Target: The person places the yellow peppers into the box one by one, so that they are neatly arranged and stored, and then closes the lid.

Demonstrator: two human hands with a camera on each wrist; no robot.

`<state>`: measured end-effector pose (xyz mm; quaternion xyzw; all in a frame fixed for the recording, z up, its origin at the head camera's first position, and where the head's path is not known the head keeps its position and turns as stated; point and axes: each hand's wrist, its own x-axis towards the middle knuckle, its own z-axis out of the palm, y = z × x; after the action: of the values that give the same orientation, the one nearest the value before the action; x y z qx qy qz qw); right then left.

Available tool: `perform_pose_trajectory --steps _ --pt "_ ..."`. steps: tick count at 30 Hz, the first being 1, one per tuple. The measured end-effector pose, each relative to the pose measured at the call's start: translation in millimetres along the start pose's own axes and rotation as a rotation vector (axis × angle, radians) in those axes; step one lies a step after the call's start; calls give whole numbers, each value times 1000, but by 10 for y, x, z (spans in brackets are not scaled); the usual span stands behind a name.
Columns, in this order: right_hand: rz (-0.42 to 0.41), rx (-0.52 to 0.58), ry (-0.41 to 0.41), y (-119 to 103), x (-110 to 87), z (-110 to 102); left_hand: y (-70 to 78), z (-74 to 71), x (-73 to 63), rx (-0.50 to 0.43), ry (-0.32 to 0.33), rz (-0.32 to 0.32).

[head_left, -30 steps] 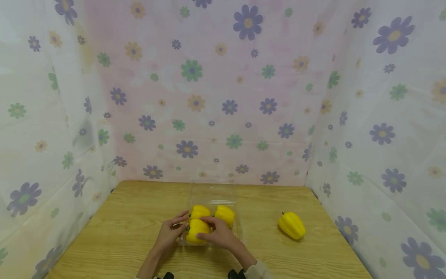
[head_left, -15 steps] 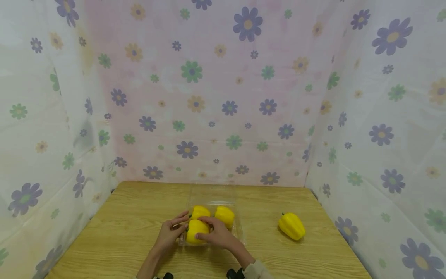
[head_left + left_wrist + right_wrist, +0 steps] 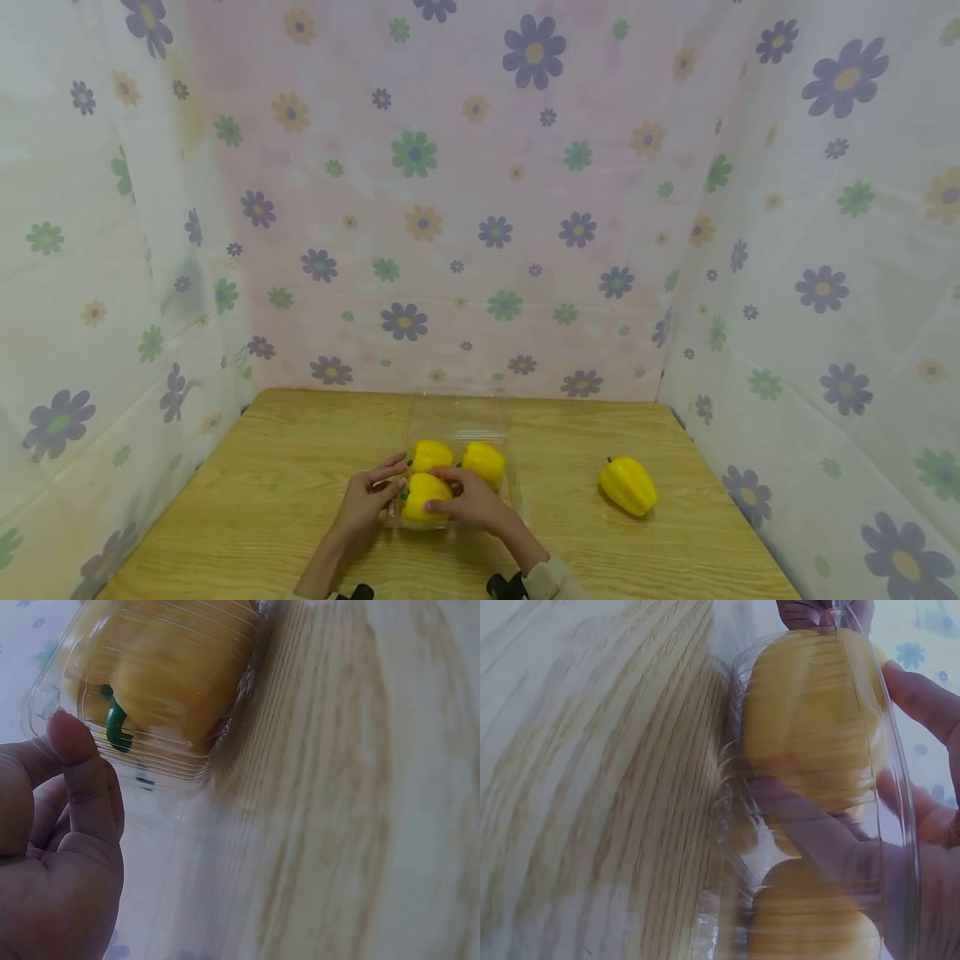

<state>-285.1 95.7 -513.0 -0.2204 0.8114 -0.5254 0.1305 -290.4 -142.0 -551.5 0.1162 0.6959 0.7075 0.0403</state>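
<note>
A clear plastic clamshell box stands on the table with its lid raised at the back. Inside lie three yellow bell peppers: one at back left, one at back right and one at front left. My left hand pinches the box's left rim, thumb on the plastic corner in the left wrist view. With thumb and fingers, my right hand grips the front-left pepper; through the box wall, the right wrist view shows fingers reaching down beside this pepper.
Another yellow bell pepper lies on the wooden table, right of the box. Flower-printed cloth hangs behind the table and along both sides.
</note>
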Motion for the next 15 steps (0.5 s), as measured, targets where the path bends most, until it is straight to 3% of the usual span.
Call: perform_pose_trajectory --steps 9,15 --pt "-28 5 -51 -15 -9 -38 -12 0 -2 -32 18 -33" --pt "-15 14 -79 -52 -43 -74 -6 10 -16 -20 12 -9"
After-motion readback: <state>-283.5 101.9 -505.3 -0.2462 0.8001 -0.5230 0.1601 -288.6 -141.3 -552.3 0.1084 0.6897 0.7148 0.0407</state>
